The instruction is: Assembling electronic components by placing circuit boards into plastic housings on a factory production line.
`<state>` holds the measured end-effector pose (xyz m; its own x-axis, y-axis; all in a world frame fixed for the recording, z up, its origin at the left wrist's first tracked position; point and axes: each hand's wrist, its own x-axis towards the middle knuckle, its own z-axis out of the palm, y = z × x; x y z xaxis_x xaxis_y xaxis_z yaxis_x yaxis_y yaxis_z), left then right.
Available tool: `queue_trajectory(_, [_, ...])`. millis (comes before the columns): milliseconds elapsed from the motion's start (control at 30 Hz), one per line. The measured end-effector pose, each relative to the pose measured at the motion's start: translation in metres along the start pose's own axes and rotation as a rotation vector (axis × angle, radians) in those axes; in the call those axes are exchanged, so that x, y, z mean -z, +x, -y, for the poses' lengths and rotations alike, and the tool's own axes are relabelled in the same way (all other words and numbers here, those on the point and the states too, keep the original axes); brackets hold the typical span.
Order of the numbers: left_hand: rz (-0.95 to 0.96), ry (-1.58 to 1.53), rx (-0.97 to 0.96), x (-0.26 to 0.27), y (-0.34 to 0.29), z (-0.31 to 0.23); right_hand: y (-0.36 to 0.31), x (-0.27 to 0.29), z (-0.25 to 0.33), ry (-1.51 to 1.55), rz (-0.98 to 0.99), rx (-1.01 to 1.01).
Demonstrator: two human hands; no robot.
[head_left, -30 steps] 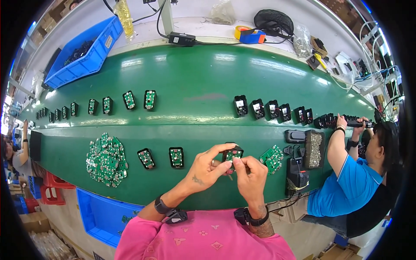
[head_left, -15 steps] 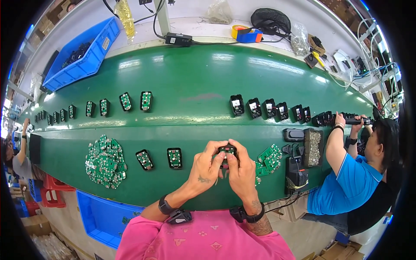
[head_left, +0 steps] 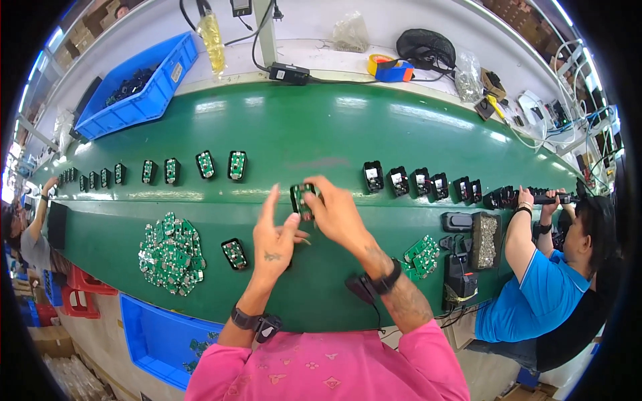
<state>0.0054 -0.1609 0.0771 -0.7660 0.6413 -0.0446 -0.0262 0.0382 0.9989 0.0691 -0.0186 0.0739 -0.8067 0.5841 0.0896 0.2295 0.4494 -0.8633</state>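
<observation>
In my right hand (head_left: 338,210) is a small black housing (head_left: 302,195) with a green circuit board seated in it, gripped between thumb and fingers above the green bench. My left hand (head_left: 275,242) is beside it, its fingers spread, and its thumb is close to the housing's lower end; whether they touch I cannot tell. Left of that hand, another housing with a board (head_left: 234,254) lies on the bench. A heap of loose circuit boards (head_left: 172,257) is farther left, and a smaller pile of boards (head_left: 421,257) lies to the right of my right forearm.
Board-fitted housings (head_left: 236,166) line the far left of the bench; housings with white parts (head_left: 373,177) line the right. A blue bin (head_left: 144,100) stands at the back left, another blue bin (head_left: 150,341) below the bench edge. A co-worker in blue (head_left: 542,287) works at the right.
Both hands were together around the housing. Now my left hand has come off it and opened, while my right hand has carried it left and farther from me.
</observation>
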Motion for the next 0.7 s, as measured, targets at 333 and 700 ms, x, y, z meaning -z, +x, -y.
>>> queue_trajectory(333, [-0.034, 0.155, -0.048, 0.045, -0.038, -0.006, 0.104, -0.065, -0.037, -0.076, -0.046, -0.121])
queue_trajectory(700, [0.088, 0.824, -0.526, 0.048, -0.033, 0.048, -0.077, -0.032, -0.011, -0.142, 0.284, -0.045])
